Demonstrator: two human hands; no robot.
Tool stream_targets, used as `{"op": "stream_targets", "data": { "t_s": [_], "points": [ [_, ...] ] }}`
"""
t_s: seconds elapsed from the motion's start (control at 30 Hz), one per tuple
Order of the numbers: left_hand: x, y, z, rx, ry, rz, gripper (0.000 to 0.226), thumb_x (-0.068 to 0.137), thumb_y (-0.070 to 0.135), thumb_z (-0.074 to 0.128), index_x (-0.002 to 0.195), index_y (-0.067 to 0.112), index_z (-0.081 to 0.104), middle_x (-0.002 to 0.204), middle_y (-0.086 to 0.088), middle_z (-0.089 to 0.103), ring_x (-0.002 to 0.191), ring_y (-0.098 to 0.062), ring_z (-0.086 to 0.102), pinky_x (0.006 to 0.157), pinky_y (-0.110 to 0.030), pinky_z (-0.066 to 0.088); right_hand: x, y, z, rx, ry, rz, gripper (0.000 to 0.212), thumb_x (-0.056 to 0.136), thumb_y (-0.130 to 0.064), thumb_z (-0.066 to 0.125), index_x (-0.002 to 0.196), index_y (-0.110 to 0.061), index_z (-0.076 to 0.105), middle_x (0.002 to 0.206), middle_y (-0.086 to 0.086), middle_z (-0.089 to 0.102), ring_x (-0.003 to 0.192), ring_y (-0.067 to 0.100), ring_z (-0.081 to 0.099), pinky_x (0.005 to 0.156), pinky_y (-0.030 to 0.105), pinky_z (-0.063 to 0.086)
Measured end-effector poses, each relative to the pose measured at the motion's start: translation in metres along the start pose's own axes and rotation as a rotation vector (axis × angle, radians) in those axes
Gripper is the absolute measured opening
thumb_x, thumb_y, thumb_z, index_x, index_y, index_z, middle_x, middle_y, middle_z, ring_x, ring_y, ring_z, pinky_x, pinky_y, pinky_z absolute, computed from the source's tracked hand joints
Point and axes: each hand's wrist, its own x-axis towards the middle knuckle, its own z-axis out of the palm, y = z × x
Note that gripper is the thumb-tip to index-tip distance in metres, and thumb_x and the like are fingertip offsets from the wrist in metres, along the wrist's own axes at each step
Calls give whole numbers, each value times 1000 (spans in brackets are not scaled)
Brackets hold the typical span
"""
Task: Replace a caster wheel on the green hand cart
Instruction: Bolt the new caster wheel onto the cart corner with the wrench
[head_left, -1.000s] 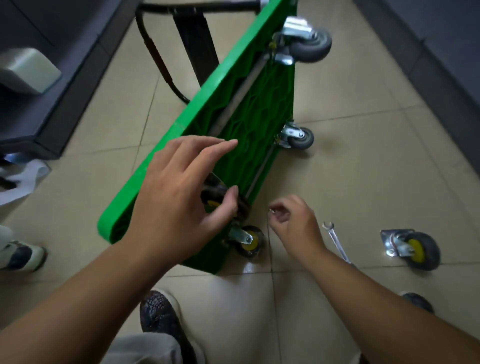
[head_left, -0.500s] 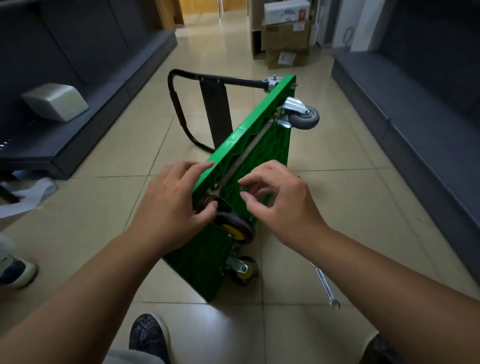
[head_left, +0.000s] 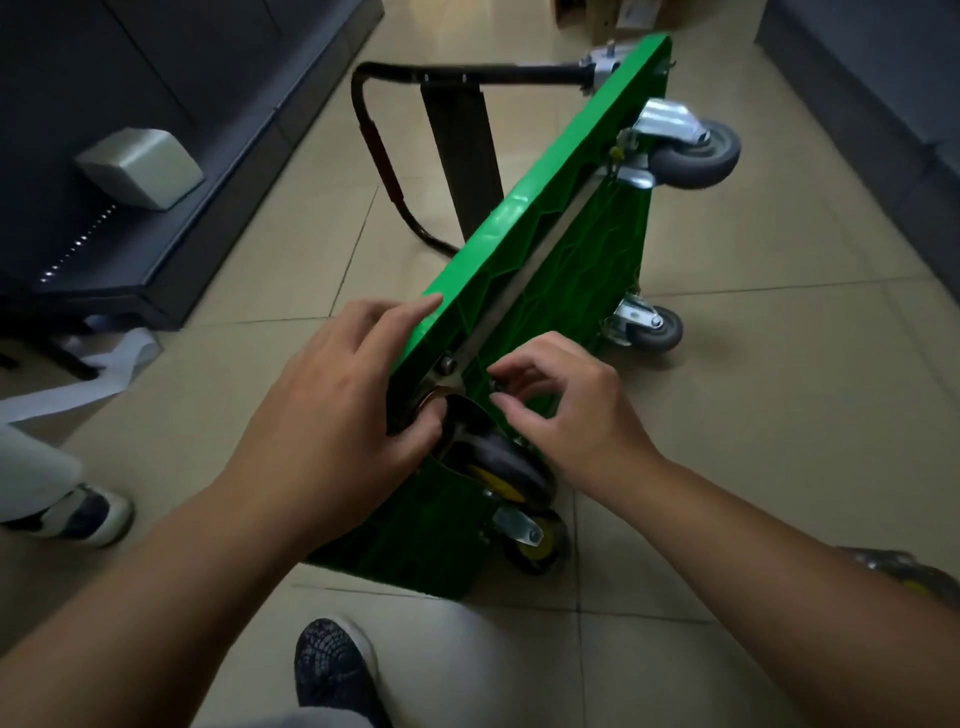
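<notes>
The green hand cart (head_left: 561, 260) stands on its long edge, underside facing right. A black caster with a yellow hub (head_left: 511, 467) sits against the near upper corner of the underside. My left hand (head_left: 337, 405) grips that corner, fingers over the top edge and thumb on the caster's mounting plate. My right hand (head_left: 566, 410) pinches a small fastener at the plate; the fastener itself is mostly hidden by my fingertips. A second yellow-hub caster (head_left: 535, 540) is mounted below, touching the floor.
Two grey casters (head_left: 693, 150) (head_left: 652, 325) sit at the cart's far end, beside the black folded handle (head_left: 467, 73). A loose caster (head_left: 904, 571) lies on the tiles behind my right forearm. My shoe (head_left: 332, 670) is near; another person's shoe (head_left: 83, 514) is left. Dark shelving lines both sides.
My right hand rose from the floor, pinching something small, and its fingertips now meet at the caster's mounting plate. My left hand stayed on the cart's corner.
</notes>
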Motion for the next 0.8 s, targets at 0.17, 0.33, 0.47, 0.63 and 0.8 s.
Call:
{"op": "stream_targets", "data": {
  "t_s": [0.17, 0.33, 0.47, 0.63, 0.8],
  "points": [
    [13, -3, 2, -36, -25, -50, 78, 84, 53, 62, 156, 42, 34, 139, 12, 47, 109, -14, 58, 83, -43, 57, 3, 36, 13, 202, -16, 122, 21, 82, 0, 82, 99, -9, 74, 97, 0, 67, 86, 14, 71, 79, 32, 61],
    [22, -6, 14, -20, 32, -22, 71, 83, 47, 58, 152, 36, 44, 134, 3, 51, 104, -15, 57, 81, -47, 55, 0, 46, 28, 460, -7, 196, 25, 80, 2, 83, 98, -12, 73, 96, 5, 68, 88, 16, 72, 80, 26, 60],
    [30, -13, 17, -9, 46, -13, 73, 80, 43, 69, 150, 39, 47, 134, 4, 52, 107, -19, 60, 85, -52, 57, -1, 43, 41, 550, -49, 190, 25, 80, 4, 81, 96, -13, 72, 95, 5, 68, 89, 15, 72, 82, 30, 62],
    [34, -19, 19, -9, 36, -44, 81, 79, 42, 75, 153, 37, 43, 132, 8, 53, 107, -16, 59, 87, -40, 51, -1, 40, 46, 627, -4, 264, 21, 81, 2, 82, 92, -14, 73, 95, 8, 72, 89, 16, 74, 82, 30, 62],
    [32, -13, 24, -12, 78, -65, 82, 77, 29, 78, 153, 30, 46, 128, 4, 52, 107, -12, 54, 86, -40, 51, 3, 38, 43, 625, -30, 295, 19, 81, -3, 83, 89, -18, 74, 90, 4, 75, 85, 13, 75, 77, 23, 60]
  ]
}}
